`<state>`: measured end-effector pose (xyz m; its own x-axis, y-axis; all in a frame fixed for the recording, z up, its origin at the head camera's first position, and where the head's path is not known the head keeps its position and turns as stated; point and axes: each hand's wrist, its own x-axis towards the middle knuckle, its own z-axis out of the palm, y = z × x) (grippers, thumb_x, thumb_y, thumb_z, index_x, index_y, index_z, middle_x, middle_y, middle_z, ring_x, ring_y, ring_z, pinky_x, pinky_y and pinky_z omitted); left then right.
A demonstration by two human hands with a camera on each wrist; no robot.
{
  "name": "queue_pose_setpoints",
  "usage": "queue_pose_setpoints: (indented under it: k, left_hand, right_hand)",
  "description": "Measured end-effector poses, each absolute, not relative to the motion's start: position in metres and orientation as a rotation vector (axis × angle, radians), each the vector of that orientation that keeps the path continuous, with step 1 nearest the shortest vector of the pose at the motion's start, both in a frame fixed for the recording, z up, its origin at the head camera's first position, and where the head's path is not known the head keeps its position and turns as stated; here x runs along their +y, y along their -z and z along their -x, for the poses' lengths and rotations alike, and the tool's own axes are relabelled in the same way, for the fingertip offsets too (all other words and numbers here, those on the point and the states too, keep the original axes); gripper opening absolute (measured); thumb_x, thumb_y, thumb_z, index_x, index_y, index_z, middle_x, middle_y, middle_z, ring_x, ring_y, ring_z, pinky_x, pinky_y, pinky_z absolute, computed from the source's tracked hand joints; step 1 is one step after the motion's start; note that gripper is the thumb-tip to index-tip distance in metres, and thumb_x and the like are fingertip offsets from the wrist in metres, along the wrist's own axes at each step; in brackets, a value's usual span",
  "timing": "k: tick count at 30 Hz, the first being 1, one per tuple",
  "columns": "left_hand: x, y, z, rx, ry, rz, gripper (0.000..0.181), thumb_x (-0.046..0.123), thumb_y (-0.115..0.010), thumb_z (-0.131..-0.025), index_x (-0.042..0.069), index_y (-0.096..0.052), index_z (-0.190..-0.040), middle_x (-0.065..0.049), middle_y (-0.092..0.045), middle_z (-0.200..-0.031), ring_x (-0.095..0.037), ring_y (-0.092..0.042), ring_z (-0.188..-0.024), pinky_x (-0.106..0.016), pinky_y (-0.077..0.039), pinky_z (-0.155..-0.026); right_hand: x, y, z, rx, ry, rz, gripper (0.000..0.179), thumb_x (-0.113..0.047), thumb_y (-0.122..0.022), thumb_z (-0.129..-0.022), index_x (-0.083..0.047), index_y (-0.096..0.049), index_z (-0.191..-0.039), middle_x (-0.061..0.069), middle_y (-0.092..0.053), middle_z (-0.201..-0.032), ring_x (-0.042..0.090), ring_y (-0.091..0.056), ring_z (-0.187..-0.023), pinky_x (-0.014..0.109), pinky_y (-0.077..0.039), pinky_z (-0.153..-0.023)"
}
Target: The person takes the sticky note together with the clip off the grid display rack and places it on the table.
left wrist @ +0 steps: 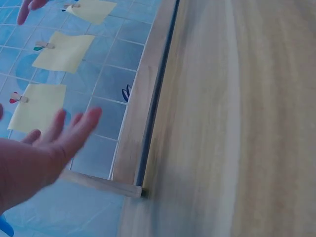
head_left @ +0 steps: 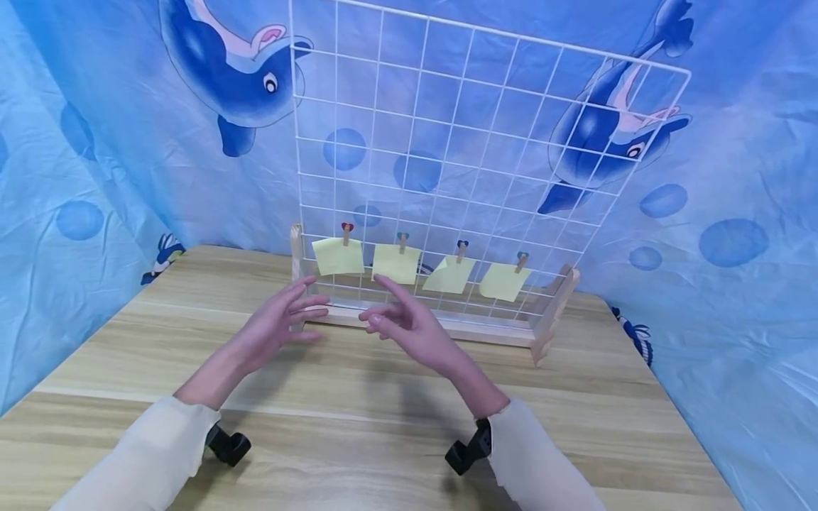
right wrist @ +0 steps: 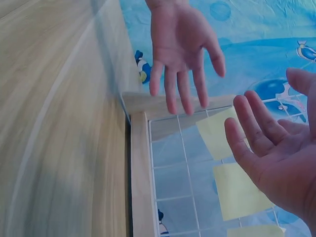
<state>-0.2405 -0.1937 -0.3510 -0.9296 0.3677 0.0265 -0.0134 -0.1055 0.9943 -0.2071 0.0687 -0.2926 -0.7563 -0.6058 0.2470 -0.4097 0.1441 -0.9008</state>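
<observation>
Your left hand (head_left: 280, 323) and right hand (head_left: 414, 328) hold nothing, both loosely open; just beyond them, four yellow notes (head_left: 396, 267) hang from one white grid (head_left: 452, 125) by four clothespins (head_left: 402, 246), one each; one wooden stand (head_left: 473, 331) carries it.

Long off-white sleeves (head_left: 143, 458), black wrist-worn cameras (head_left: 230, 447), bare fingers (right wrist: 170, 91)

wrinkly blue cloth (head_left: 224, 188) with dolphins (head_left: 239, 78) and round spots (head_left: 79, 220) – behind and beside a wood-grain tabletop (head_left: 345, 433)
</observation>
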Motion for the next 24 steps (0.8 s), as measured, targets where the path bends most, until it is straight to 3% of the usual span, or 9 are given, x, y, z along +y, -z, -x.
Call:
queue_pose_setpoints:
  k: [6,14,20,24]
  left_hand:
    - [-0.186,0.351,0.253,1.972,-2.13,-0.289,0.067,0.041,-0.042,-0.093,0.017,-0.007,-0.143,-0.021,-0.024,-0.14,-0.04,-0.028,-0.126,-0.057,-0.034,-0.095]
    - [-0.18,0.35,0.262,1.983,-2.16,-0.203,0.066,0.037,-0.04,-0.095,0.013,-0.003,-0.144,-0.022,-0.02,-0.143,-0.039,-0.028,-0.127,-0.055,-0.034,-0.096]
    - [-0.179,0.347,0.263,1.99,-2.157,-0.191,0.066,0.038,-0.036,-0.096,0.009,0.0,-0.143,-0.021,-0.017,-0.144,-0.04,-0.026,-0.128,-0.053,-0.035,-0.097]
    - [-0.178,0.346,0.264,1.988,-2.154,-0.184,0.069,0.04,-0.037,-0.095,0.009,0.001,-0.143,-0.02,-0.015,-0.146,-0.04,-0.024,-0.129,-0.052,-0.034,-0.098]
  right_hand:
    - [0.057,0.287,0.217,2.194,1.755,0.904,0.056,-0.018,-0.054,-0.09,-0.027,-0.028,-0.138,0.012,-0.061,-0.111,0.025,-0.061,-0.094,0.041,-0.051,-0.081]
    - [0.043,0.298,0.25,2.118,1.812,0.88,0.056,-0.028,-0.058,-0.087,-0.037,-0.03,-0.135,0.006,-0.063,-0.108,0.019,-0.062,-0.091,0.037,-0.053,-0.077]
    - [0.032,0.29,0.262,2.069,1.863,0.893,0.058,-0.022,-0.056,-0.089,-0.023,-0.028,-0.139,0.013,-0.062,-0.11,0.031,-0.061,-0.093,0.036,-0.053,-0.077]
    - [0.027,0.285,0.269,2.062,1.871,0.837,0.056,-0.021,-0.057,-0.088,-0.028,-0.031,-0.138,0.016,-0.061,-0.11,0.033,-0.06,-0.095,0.04,-0.052,-0.079]
